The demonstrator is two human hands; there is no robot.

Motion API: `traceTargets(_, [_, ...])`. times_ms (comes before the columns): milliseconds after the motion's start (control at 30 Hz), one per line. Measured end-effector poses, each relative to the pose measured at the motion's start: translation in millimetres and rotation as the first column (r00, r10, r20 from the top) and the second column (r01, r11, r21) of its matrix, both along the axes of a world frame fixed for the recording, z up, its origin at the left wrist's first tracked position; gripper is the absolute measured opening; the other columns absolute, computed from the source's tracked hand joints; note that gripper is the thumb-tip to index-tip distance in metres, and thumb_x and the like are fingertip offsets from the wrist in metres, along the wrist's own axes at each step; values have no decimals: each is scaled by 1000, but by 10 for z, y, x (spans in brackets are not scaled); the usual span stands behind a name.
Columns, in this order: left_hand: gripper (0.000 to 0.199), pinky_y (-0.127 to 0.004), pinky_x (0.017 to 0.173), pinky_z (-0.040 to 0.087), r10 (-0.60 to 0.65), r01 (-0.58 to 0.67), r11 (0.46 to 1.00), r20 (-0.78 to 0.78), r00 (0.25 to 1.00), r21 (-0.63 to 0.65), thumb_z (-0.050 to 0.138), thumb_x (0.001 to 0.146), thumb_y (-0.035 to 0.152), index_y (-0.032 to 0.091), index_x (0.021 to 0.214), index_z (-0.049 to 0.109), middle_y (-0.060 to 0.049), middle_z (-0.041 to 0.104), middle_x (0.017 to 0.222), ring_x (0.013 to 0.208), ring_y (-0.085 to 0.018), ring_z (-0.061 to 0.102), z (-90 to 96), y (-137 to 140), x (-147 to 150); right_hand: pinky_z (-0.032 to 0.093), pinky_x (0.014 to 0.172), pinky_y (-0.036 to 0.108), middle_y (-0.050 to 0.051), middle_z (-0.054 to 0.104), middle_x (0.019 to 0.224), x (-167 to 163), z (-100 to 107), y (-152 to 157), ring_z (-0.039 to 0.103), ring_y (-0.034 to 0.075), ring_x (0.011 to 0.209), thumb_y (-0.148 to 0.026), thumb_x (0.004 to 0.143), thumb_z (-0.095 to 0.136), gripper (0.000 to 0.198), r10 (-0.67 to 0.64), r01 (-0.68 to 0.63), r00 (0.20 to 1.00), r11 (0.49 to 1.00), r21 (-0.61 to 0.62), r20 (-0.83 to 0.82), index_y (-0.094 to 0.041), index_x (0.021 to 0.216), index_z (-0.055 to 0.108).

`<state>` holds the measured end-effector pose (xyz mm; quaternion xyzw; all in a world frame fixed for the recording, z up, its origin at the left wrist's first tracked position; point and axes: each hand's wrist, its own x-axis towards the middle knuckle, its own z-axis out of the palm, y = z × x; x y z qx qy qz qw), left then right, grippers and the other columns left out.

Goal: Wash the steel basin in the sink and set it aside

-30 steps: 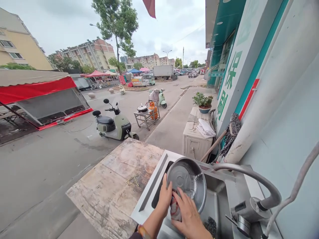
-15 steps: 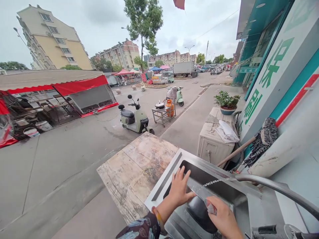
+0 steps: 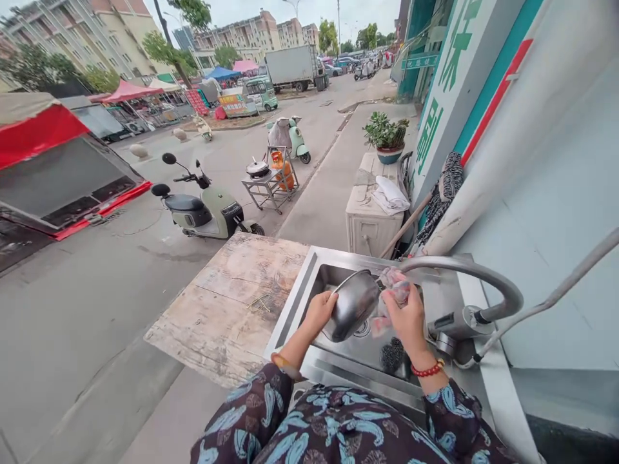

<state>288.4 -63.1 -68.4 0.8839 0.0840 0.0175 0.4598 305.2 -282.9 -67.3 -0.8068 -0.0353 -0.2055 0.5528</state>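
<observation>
In the head view, two hands are working over one sink [image 3: 372, 259]: the left hand [image 3: 319, 314] is clamping its fingers on the edge of one metal bowl [image 3: 355, 306], which is hanging tilted above the basin, and the right hand [image 3: 406, 322] is closing its fingers on one crumpled cloth [image 3: 396, 283] just beside the bowl; whether cloth and bowl are touching, one cannot tell. One dark scrubber [image 3: 393, 354] is lying inside the sink, and one faucet [image 3: 454, 263] is arching over its right side.

Left of the sink, a wooden worktop [image 3: 213, 296] is carrying one yellowish strand [image 3: 260, 303]. Beyond the sink, outdoors, one nearby scooter [image 3: 207, 212], one metal cart [image 3: 265, 187] and one orange cylinder [image 3: 283, 171] are standing on the pavement; one white cabinet [image 3: 370, 225] is standing just behind the sink, supporting one potted plant [image 3: 389, 154].

The rounded bowl is shining smoothly, the pinkish cloth is bunching softly, the scrubber is showing a coarse, wiry texture, and the worktop's pale surface is looking worn and stained.
</observation>
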Motion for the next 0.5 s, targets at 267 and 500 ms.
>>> traceTargets(267, [38,-25,58,31,108,-110,990,23,994,90,46,88,48,21,63,58,0,54,58,61,-17,48,175,-393,-143,34,112,48,8,62,131,-122,-50,425,54,27,124,-39,89,57,44,426,-363,885,883,-296,185,-27,131,56])
traceTargets(500, [51,-26,55,23,177,-182,982,120,977,40,42,90,57,21,54,34,4,33,53,54,-13,35,240,-346,-239,47,95,44,11,73,98,821,-247,-56,65,28,99,-57,83,55,47,105,-53,978,961,273,-178,-17,104,69])
